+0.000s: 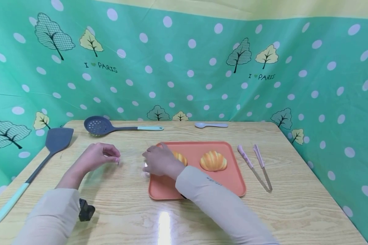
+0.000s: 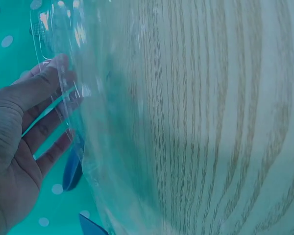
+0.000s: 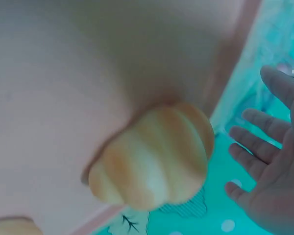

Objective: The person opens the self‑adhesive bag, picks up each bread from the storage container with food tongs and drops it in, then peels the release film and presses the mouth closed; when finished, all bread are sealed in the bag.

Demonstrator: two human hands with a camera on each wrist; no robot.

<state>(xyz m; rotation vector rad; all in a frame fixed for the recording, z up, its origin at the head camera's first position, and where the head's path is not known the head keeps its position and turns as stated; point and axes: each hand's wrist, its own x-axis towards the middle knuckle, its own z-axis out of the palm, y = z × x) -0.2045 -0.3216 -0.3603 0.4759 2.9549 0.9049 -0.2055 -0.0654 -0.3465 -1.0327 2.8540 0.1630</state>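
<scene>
A clear plastic bag (image 2: 112, 147) stretches over the wood table; light glints off its creases. My left hand (image 1: 96, 157) pinches the bag's edge between thumb and index finger, while the other fingers show loosely spread in the left wrist view. My right hand (image 1: 161, 161) hovers over the left rim of an orange-pink tray (image 1: 196, 190). Its fingers (image 3: 267, 125) are apart and grip nothing, with clear plastic just beyond them. Two croissants lie on the tray: one croissant (image 1: 213, 161) in full sight, the other croissant (image 1: 180, 158) partly hidden behind my right hand.
Tongs (image 1: 265, 168) lie spread right of the tray. A small spoon (image 1: 211, 125) and a skimmer (image 1: 98, 125) lie along the back edge. At far left rests a spatula (image 1: 59, 139). A green dotted curtain (image 1: 184, 85) surrounds the table.
</scene>
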